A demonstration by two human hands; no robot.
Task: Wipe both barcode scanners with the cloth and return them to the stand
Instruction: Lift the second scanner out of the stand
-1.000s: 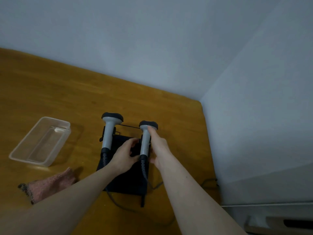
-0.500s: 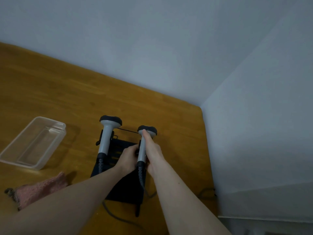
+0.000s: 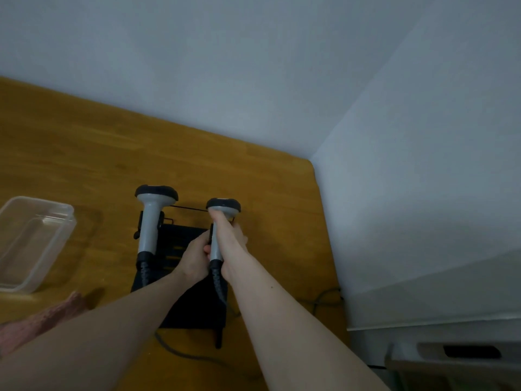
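Note:
Two grey barcode scanners with black heads stand in a black stand (image 3: 194, 311) on the wooden table. The left scanner (image 3: 150, 218) sits untouched in its holder. My right hand (image 3: 231, 244) grips the handle of the right scanner (image 3: 222, 210), index finger stretched up toward its head. My left hand (image 3: 194, 256) holds the same handle from the left side, fingers curled round it. A pink cloth (image 3: 42, 320) lies at the lower left, partly hidden by my left forearm.
A clear plastic container (image 3: 31, 244) sits on the table (image 3: 84, 153) at the left. Grey cables (image 3: 321, 300) run from the stand toward the wall at the right. White walls close off the table's back and right edges.
My right hand slid down from the scanner's head and closed round the handle. My left hand moved in and closed on the same handle. The view shifted slightly.

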